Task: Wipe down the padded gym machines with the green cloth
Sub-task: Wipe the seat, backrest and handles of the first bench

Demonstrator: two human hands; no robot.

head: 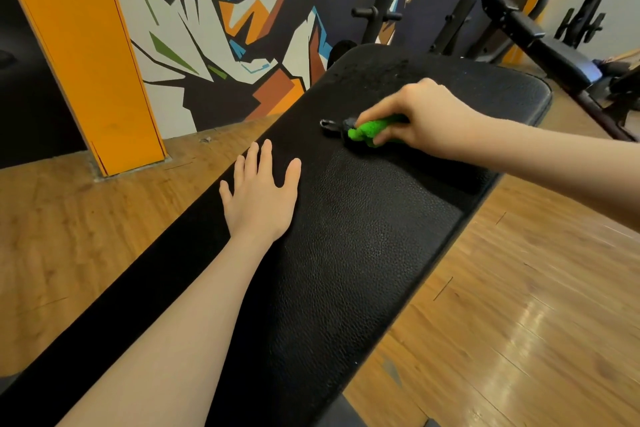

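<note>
A long black padded bench (pixel 363 236) runs from the lower left up to the upper right. My right hand (pixel 422 116) grips a bunched green cloth (pixel 369 130) and presses it onto the pad near the far end. A small grey loop of the cloth sticks out to the left of my fingers. My left hand (pixel 263 194) lies flat on the pad near its left edge, fingers spread and straight. The pad beyond the cloth looks speckled with droplets.
An orange pillar (pixel 86 55) stands on the wooden floor (pixel 519 322) to the left. A painted mural wall (pixel 225 28) is behind the bench. Black gym machine frames (pixel 519 24) stand at the upper right.
</note>
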